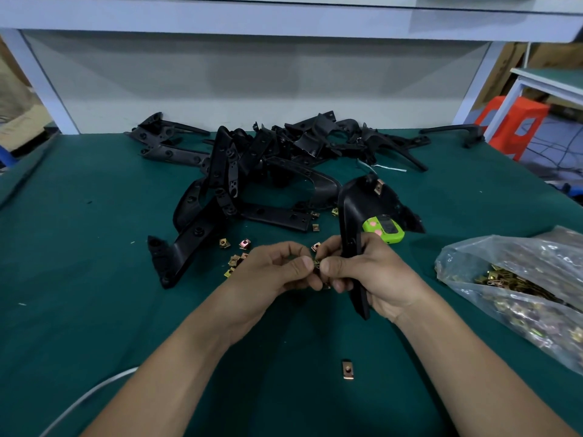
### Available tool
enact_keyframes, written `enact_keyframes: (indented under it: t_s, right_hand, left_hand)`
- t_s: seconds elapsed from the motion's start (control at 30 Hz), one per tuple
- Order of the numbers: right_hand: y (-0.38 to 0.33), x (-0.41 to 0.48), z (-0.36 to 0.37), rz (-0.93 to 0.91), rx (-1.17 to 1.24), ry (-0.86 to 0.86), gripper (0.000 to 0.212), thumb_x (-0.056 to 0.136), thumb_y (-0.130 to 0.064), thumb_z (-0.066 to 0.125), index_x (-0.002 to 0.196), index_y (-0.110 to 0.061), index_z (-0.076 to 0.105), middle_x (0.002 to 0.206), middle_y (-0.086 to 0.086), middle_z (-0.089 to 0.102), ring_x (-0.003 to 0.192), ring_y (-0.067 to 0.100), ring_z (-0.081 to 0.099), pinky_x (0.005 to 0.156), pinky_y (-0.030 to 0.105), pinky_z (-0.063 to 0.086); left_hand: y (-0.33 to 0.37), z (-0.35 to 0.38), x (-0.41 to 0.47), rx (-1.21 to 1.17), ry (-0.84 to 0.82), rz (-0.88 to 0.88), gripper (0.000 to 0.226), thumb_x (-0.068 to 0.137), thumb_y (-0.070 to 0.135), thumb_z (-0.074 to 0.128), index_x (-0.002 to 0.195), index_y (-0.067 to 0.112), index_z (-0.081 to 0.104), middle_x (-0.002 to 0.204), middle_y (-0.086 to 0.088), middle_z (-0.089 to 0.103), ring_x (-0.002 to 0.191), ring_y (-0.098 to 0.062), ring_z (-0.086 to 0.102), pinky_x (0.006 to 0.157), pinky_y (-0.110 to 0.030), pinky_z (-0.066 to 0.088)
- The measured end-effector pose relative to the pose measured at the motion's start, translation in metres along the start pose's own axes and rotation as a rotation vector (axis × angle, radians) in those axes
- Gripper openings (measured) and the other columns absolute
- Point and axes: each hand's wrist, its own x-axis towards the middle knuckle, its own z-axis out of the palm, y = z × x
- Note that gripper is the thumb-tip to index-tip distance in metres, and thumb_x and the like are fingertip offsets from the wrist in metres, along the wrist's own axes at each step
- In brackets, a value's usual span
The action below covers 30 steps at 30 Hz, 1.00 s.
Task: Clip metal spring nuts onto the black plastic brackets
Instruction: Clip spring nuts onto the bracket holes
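While the right hand (375,275) wrapped the black bracket (362,206) to steady it, the left hand (274,272) pinched a spring nut (317,264) at its edge. Both grips looked set for clipping.

The pile (268,165) is sprawling across the back of the table (94,279). Before it, the left hand (274,272) and right hand (369,272) are meeting at a nut (317,264), with a bracket (356,209) standing up in the right. Loose nuts (235,258) are lying just left of the hands, a bag (520,288) is sitting at the right, and a lone nut (347,369) is lying nearer, between the forearms.
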Motion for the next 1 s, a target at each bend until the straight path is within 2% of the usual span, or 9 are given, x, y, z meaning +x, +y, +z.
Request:
enact_keyframes:
  t_s: [0.07, 0.13, 0.23, 0.33, 0.47, 0.63, 0.83, 0.93, 1.0]
  right_hand:
    - [0.000, -0.001, 0.001, -0.008, -0.014, 0.006, 0.023, 0.084, 0.004, 0.074, 0.073, -0.016, 0.076, 0.063, 0.012, 0.065, 0.046, 0.014, 0.053, 0.043, 0.019, 0.039]
    - [-0.001, -0.001, 0.002, -0.002, -0.011, -0.010, 0.014, 0.079, -0.001, 0.078, 0.074, -0.014, 0.075, 0.062, 0.012, 0.062, 0.046, 0.015, 0.049, 0.043, 0.020, 0.037]
    - [-0.004, -0.003, 0.002, 0.071, 0.061, -0.064, 0.007, 0.072, -0.007, 0.079, 0.074, -0.011, 0.074, 0.061, 0.015, 0.060, 0.047, 0.016, 0.045, 0.041, 0.019, 0.035]
    - [-0.004, -0.005, 0.003, 0.133, 0.172, -0.082, 0.009, 0.071, -0.005, 0.077, 0.072, -0.014, 0.075, 0.061, 0.016, 0.060, 0.047, 0.015, 0.049, 0.042, 0.018, 0.039]
    - [-0.002, -0.005, 0.009, 0.165, 0.294, -0.096, 0.011, 0.072, -0.006, 0.076, 0.071, -0.017, 0.078, 0.062, 0.011, 0.062, 0.048, 0.013, 0.051, 0.045, 0.017, 0.043]
    - [-0.003, -0.004, 0.004, 0.171, 0.283, -0.084, 0.008, 0.072, -0.005, 0.075, 0.074, -0.012, 0.078, 0.064, 0.012, 0.062, 0.050, 0.013, 0.051, 0.045, 0.017, 0.043]
    - [0.000, -0.004, 0.000, 0.188, 0.324, -0.149, 0.013, 0.065, -0.008, 0.082, 0.076, -0.011, 0.076, 0.065, 0.013, 0.062, 0.049, 0.012, 0.051, 0.045, 0.017, 0.043]
    - [-0.001, -0.002, 0.001, 0.214, 0.332, -0.101, 0.011, 0.067, -0.002, 0.080, 0.075, -0.009, 0.076, 0.064, 0.015, 0.062, 0.046, 0.013, 0.051, 0.044, 0.018, 0.043]
    - [-0.002, -0.001, -0.004, 0.234, 0.326, 0.002, 0.013, 0.066, 0.004, 0.079, 0.071, -0.008, 0.076, 0.063, 0.015, 0.061, 0.045, 0.013, 0.052, 0.042, 0.017, 0.043]
  left_hand:
    - [0.001, -0.001, -0.001, 0.159, 0.001, 0.037, 0.018, 0.100, 0.026, 0.062, 0.086, 0.016, 0.068, 0.081, -0.014, 0.074, 0.076, -0.020, 0.068, 0.075, -0.034, 0.052]
    - [0.000, 0.001, -0.004, 0.343, -0.005, 0.109, 0.026, 0.096, 0.044, 0.061, 0.083, 0.023, 0.069, 0.073, -0.012, 0.073, 0.067, -0.023, 0.067, 0.072, -0.044, 0.049]
    - [0.001, 0.006, -0.006, 0.410, 0.009, 0.189, 0.040, 0.091, 0.056, 0.060, 0.074, 0.020, 0.066, 0.057, -0.004, 0.065, 0.049, -0.019, 0.057, 0.057, -0.037, 0.046]
    - [0.003, 0.007, -0.005, 0.325, 0.005, 0.197, 0.038, 0.092, 0.044, 0.065, 0.066, 0.017, 0.066, 0.053, -0.005, 0.058, 0.044, -0.015, 0.043, 0.046, -0.023, 0.034]
    - [0.007, 0.009, -0.003, 0.111, 0.046, 0.164, 0.033, 0.087, 0.024, 0.071, 0.055, 0.017, 0.065, 0.060, -0.011, 0.060, 0.051, -0.014, 0.046, 0.048, -0.019, 0.033]
    - [0.005, 0.007, -0.005, 0.127, -0.009, 0.216, 0.035, 0.093, 0.033, 0.068, 0.062, 0.016, 0.067, 0.063, -0.004, 0.062, 0.051, -0.015, 0.043, 0.047, -0.017, 0.035]
    - [0.009, 0.007, -0.005, 0.035, -0.044, 0.152, 0.031, 0.088, 0.024, 0.067, 0.058, 0.014, 0.066, 0.059, -0.007, 0.058, 0.050, -0.012, 0.039, 0.046, -0.017, 0.026]
    - [0.013, 0.011, -0.005, 0.005, 0.042, 0.125, 0.035, 0.083, 0.022, 0.067, 0.049, 0.016, 0.060, 0.053, -0.008, 0.051, 0.048, -0.012, 0.036, 0.048, -0.021, 0.024]
    - [0.016, 0.006, -0.004, -0.031, 0.187, 0.137, 0.040, 0.081, 0.020, 0.064, 0.043, 0.017, 0.053, 0.047, -0.004, 0.046, 0.048, -0.014, 0.038, 0.051, -0.025, 0.027]
